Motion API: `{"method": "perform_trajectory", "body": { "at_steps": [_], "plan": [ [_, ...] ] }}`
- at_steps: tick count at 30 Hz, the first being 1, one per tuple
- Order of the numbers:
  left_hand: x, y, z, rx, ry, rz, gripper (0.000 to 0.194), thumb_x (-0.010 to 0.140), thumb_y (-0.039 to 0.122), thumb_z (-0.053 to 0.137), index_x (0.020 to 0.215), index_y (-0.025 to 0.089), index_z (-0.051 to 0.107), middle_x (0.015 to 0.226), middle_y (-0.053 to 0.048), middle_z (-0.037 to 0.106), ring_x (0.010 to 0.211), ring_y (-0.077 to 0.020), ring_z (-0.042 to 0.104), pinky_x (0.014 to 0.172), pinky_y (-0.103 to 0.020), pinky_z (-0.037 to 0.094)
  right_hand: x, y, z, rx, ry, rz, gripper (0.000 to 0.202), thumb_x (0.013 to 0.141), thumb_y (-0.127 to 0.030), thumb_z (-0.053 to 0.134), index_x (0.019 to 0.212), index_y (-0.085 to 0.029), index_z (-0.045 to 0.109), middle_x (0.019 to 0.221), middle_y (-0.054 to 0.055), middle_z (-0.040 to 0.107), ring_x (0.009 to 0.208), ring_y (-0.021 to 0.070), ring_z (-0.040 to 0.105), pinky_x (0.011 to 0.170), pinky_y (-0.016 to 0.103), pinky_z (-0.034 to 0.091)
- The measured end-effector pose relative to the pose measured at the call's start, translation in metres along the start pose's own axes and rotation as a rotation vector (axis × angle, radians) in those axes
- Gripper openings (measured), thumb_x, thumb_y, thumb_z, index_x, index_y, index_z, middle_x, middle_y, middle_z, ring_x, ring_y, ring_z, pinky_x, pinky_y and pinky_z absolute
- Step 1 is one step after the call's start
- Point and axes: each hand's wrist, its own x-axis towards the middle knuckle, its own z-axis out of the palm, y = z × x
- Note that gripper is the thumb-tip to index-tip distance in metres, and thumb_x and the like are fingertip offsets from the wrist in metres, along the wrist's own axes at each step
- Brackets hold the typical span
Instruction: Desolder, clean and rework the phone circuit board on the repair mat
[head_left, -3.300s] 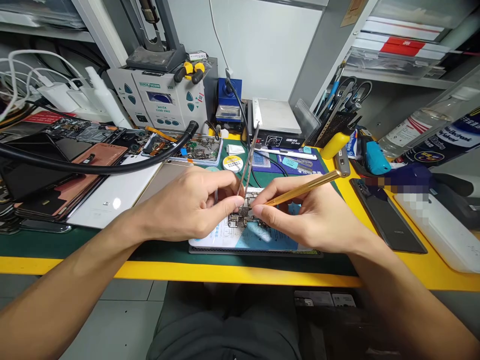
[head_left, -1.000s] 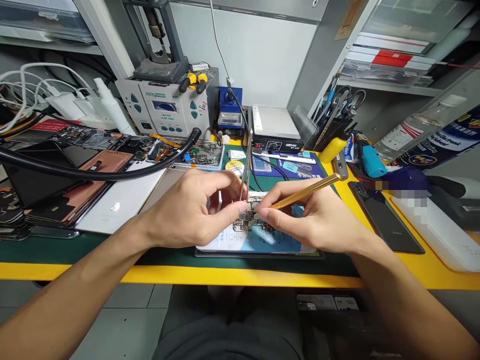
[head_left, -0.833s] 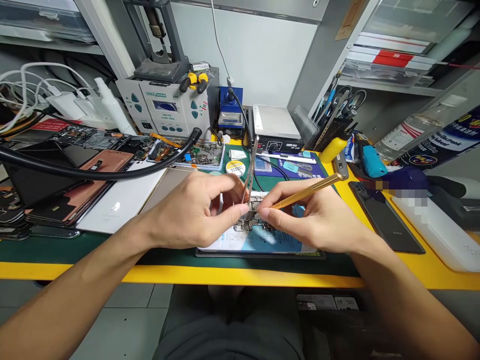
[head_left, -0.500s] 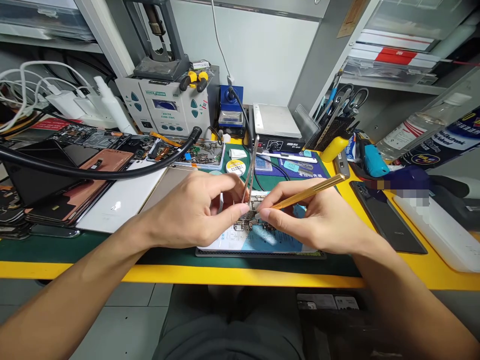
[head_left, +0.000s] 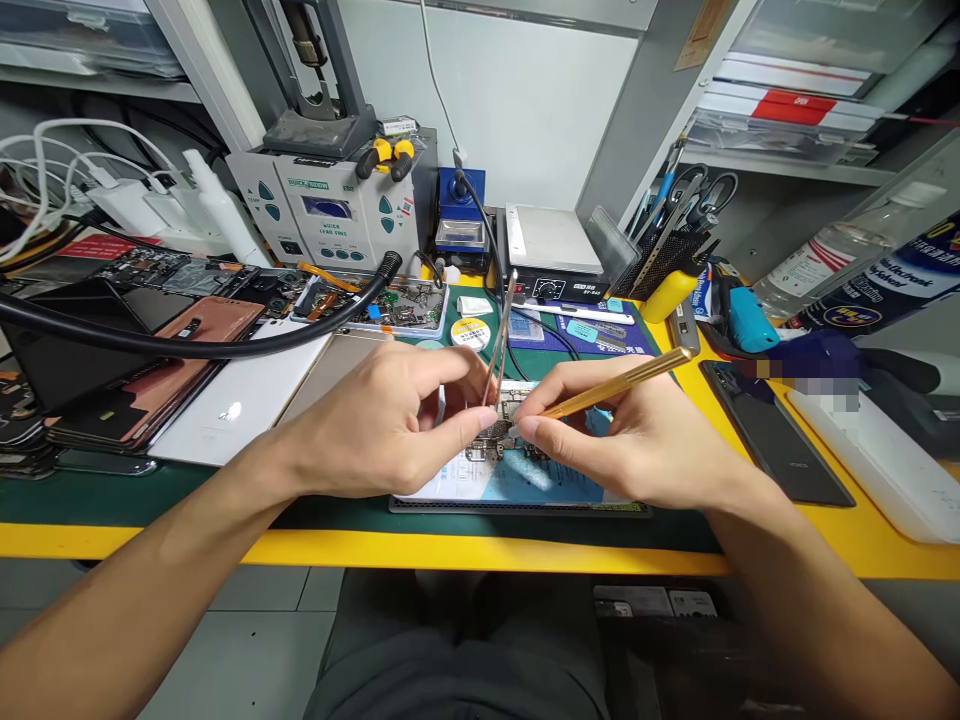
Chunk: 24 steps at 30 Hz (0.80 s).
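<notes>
Silvery circuit board (head_left: 501,432) | densely populated | apparently flat on blue mat (head_left: 525,480)

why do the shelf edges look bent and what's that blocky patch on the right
Head view: the wide lens bows straight lines near the borders, as on the yellow bench edge; a pixelated rectangle masks something right of the right hand; the slim gold tool and silver tweezers stay sharp under even, soft-shadowed light.

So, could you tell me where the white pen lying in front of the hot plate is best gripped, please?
Grip the white pen at mid-barrel, pinching across its width from above. It lies flat and crosswise on the purple mat, with its top side uncovered.
</notes>
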Motion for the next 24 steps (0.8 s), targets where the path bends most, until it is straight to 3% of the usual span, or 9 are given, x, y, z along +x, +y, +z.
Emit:
{"method": "perform_trajectory", "body": {
  "at_steps": [15, 24],
  "plan": [
    [0.0002, 0.0002, -0.0012, 0.007, -0.020, -0.015, 0.012, 0.101, 0.023, 0.071, 0.090, 0.019, 0.075, 0.070, 0.007, 0.071, 0.056, -0.0068, 0.062, 0.054, -0.018, 0.047, 0.0000, -0.0012, -0.0003, -0.010, -0.005, -0.007, 0.008, 0.089, -0.012, 0.076, 0.083, -0.017, 0.079, 0.067, -0.003, 0.071, 0.056, 0.0092, 0.055, 0.049, 0.021, 0.042],
    [0.0007, 0.0006, -0.0018, 0.002, -0.026, -0.018, 0.012, 0.100, 0.024, 0.071, 0.090, 0.020, 0.074, 0.070, 0.005, 0.072, 0.055, -0.0093, 0.061, 0.052, -0.022, 0.047, 0.0006, -0.0041, -0.0022, 0.022, 0.009, 0.044, 0.007, 0.087, -0.014, 0.077, 0.082, -0.019, 0.078, 0.060, -0.005, 0.065, 0.047, 0.0077, 0.047, 0.042, 0.023, 0.036]
  ]
}}
